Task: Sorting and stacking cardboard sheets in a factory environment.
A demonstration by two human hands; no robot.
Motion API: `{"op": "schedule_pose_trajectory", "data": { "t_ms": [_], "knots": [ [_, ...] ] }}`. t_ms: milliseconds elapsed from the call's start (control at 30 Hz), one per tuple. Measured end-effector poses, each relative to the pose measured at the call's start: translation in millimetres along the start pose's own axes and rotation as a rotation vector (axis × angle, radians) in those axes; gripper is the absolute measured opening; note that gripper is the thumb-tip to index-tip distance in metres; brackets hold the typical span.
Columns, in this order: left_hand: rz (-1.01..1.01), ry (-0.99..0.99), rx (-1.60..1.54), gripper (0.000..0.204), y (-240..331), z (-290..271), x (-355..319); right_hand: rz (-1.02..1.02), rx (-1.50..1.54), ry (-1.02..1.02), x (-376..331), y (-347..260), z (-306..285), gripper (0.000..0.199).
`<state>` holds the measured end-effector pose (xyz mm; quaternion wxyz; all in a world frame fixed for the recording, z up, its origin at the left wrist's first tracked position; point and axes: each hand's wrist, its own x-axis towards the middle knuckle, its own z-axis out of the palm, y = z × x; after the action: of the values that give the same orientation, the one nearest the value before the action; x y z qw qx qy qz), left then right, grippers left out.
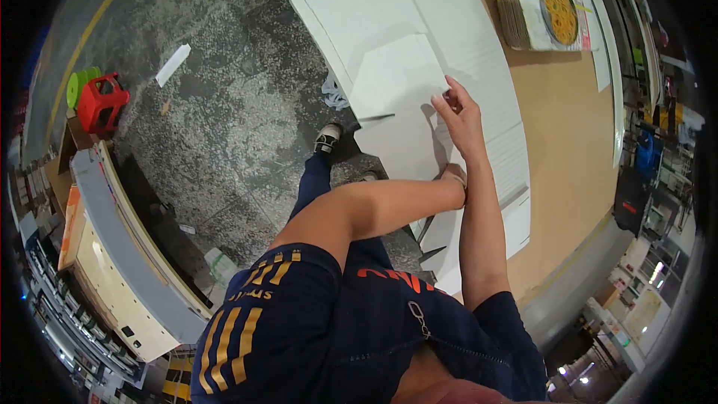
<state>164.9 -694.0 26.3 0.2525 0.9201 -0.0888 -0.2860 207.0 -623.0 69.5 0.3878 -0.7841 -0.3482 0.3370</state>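
A white cardboard box blank (400, 146), with dark slots along its near and left edges, lies on top of a stack of white cardboard (329, 0). A raised-looking flap (396, 67) forms its far part. My right hand (462, 121) is over the flap's right edge, its thumb and curved fingers apart; whether the fingertips touch the cardboard is unclear. My left arm reaches across to the right, under my right forearm. There my left hand (453, 173) rests low on the blank, with its fingers mostly hidden.
A strapped bundle of flat printed cartons (516, 7) stands on brown board (568, 142) at the far right. On the floor at left are a red stool (103, 103), a green round item (78, 88) and a white scrap (173, 65). A grey-edged wooden structure (127, 247) stands at near left.
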Motion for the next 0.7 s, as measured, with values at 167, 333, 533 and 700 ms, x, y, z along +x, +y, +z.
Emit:
{"op": "schedule_pose_trajectory", "data": {
  "t_ms": [167, 333, 533, 700],
  "knots": [
    [0.019, 0.029, -0.110, 0.030, -5, -5, -22, 0.307, 0.125, -0.128, 11, 9, -1, 0.059],
    [0.047, 0.099, -0.297, 0.025, -12, -3, -20, 0.193, 0.218, -0.080, 8, -6, -1, 0.042],
    [0.095, 0.197, -0.210, 0.020, -19, -5, -26, 0.204, 0.338, -0.074, 3, -12, -7, 0.032],
    [0.092, 0.683, -0.290, 0.023, -7, 45, -4, 0.282, 0.386, -0.127, 26, 3, 13, 0.033]
  ]
}}
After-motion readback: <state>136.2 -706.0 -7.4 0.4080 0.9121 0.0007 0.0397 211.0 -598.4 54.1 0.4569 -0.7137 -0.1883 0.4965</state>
